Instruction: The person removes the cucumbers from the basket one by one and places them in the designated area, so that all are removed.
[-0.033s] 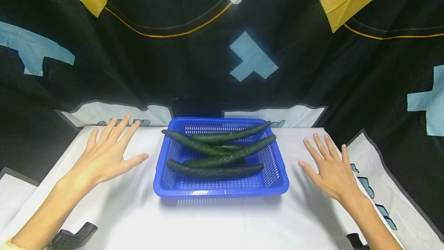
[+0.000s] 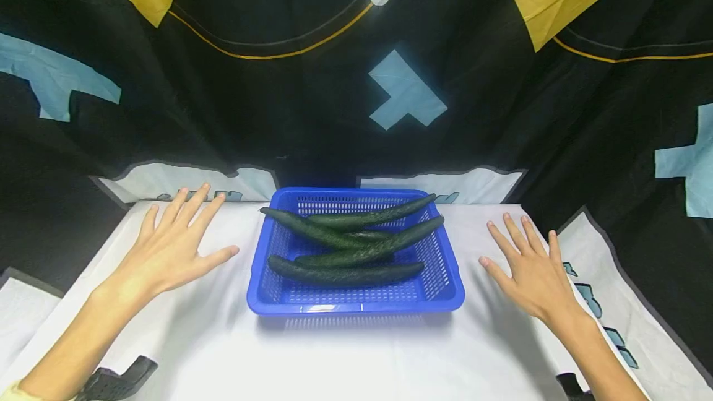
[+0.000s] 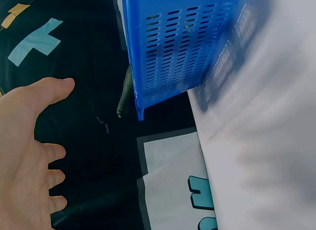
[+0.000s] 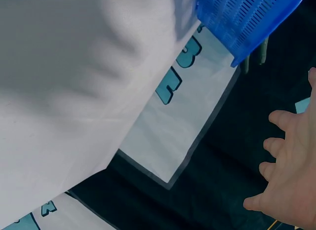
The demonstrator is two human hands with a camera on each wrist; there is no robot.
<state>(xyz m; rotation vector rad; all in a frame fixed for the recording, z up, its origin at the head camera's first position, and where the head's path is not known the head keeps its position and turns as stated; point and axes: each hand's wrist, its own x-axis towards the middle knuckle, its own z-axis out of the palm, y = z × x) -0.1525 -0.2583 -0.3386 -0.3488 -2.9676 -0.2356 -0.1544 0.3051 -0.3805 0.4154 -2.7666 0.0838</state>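
Observation:
A blue plastic basket [image 2: 356, 309] with perforated walls stands on the white table in the head view. Several long dark green cucumbers [image 2: 345, 274] lie in it, some crossing and a few tips resting over the rim. To the basket's left, my left hand [image 2: 172, 246] hovers palm down, its fingers spread and straight. On the other side my right hand [image 2: 529, 271] is held the same way. Neither hand touches the basket or a cucumber. The left wrist view shows the basket's side wall [image 3: 182, 47] beyond my thumb; a cucumber tip [image 3: 126, 94] sticks out past the rim.
White cloth covers the table [image 2: 345, 364]. Behind it hangs a black curtain [image 2: 312, 116] with yellow and light blue patches. Dark wrist straps [image 2: 119, 379] show at the lower edge of the head view.

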